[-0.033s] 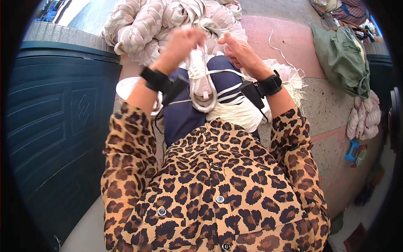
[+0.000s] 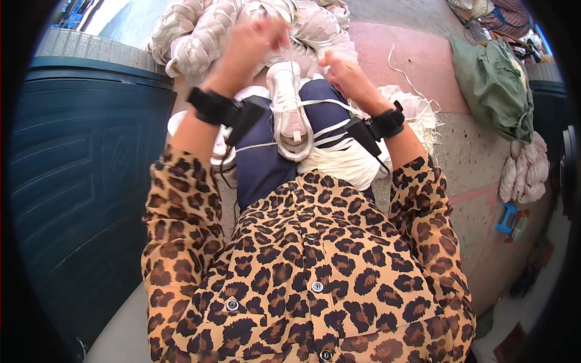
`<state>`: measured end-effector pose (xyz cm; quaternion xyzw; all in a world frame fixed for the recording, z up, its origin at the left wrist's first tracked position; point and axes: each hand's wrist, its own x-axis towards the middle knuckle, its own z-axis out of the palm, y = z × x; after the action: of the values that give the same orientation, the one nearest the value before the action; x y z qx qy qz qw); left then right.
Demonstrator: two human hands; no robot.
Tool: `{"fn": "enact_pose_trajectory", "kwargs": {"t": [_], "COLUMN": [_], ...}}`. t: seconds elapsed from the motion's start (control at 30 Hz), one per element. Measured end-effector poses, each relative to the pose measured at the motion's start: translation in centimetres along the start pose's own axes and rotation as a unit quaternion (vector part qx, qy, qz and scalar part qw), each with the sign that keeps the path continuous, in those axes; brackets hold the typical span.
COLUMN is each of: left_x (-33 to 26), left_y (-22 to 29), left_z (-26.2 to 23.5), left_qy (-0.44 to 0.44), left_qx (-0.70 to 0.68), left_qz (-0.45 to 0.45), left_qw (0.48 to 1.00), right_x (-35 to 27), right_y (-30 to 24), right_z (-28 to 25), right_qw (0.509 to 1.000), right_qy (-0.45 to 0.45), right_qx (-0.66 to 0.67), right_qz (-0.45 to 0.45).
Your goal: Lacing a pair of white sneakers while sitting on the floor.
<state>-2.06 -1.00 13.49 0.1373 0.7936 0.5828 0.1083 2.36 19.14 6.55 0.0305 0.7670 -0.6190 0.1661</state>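
I sit in a leopard-print shirt with a braided white cord hank (image 2: 290,115) lying over my dark blue trousers. My left hand (image 2: 254,39) is raised and closed around the upper end of this cord. My right hand (image 2: 341,69) pinches a thin white strand (image 2: 315,109) that runs across my lap. Both wrists wear black bands. A mass of loose white yarn (image 2: 342,164) rests on my right thigh. Beyond my hands lies a heap of finished braided bundles (image 2: 206,36).
A dark blue panelled door (image 2: 78,181) fills the left side. On the pink and grey floor to the right lie a green bag (image 2: 493,85), another bunch of pale braided bundles (image 2: 523,169) and a small blue object (image 2: 506,218).
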Motion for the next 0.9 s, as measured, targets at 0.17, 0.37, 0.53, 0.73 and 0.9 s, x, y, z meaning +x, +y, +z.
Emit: {"fn": "enact_pose_trajectory", "kwargs": {"t": [0.17,0.37,0.53,0.73,0.9], "left_x": [0.7,0.2,0.0,-0.3,-3.9], "left_y": [7.0,5.2,4.5,2.8,-9.0], "left_z": [-3.7,-5.0,-6.3,-7.0,-3.4], "left_qy": [0.122,0.159,0.224,0.178,0.062], "left_qx": [-0.174,-0.219,-0.214,-0.113,0.394], "left_qz": [0.023,0.02,0.007,-0.044,0.164], "left_qw": [0.977,0.962,0.951,0.977,0.902], "right_x": [-0.8,-0.9,-0.9,-0.4,0.1], "right_y": [5.0,7.1,7.6,8.0,7.8], "right_z": [3.2,5.0,5.6,6.3,6.8], "right_qw": [0.929,0.95,0.95,0.958,0.978], "right_qy": [-0.102,-0.024,-0.029,-0.03,-0.08], "right_qx": [-0.29,-0.274,-0.287,-0.248,-0.186], "right_qz": [-0.208,-0.147,-0.117,-0.138,-0.055]}}
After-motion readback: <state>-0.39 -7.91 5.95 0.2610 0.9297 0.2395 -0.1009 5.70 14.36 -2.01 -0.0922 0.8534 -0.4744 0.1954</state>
